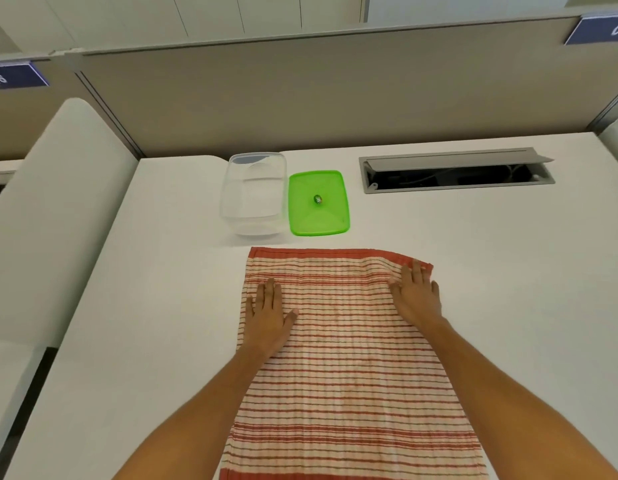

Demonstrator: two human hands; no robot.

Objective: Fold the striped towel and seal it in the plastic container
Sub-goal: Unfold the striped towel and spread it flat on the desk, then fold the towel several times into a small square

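desk [474, 271], white and matte, fills most of the view, with a grey-beige partition panel [300, 98] standing along its far edge and another white desk surface off to the left beyond a rounded divider. a grey cable tray [456, 169] is let into the desk at the far right, its flap tilted up and dark wiring showing inside. blue number tags sit on the partition tops at the far left and far right.

the striped towel [349, 358], red and cream, lies spread flat on the desk in front of the person, running from the near edge of the view up toward the middle. the left hand [267, 315] rests palm down on the towel's left side, fingers straight and close together, thumb out. the right hand [416, 294] presses flat near the far right corner, fingers straight and slightly spread.

just beyond the towel's far edge stands the clear plastic container [254, 194], open, and beside it on the right lies its green lid [318, 204], the two almost touching.
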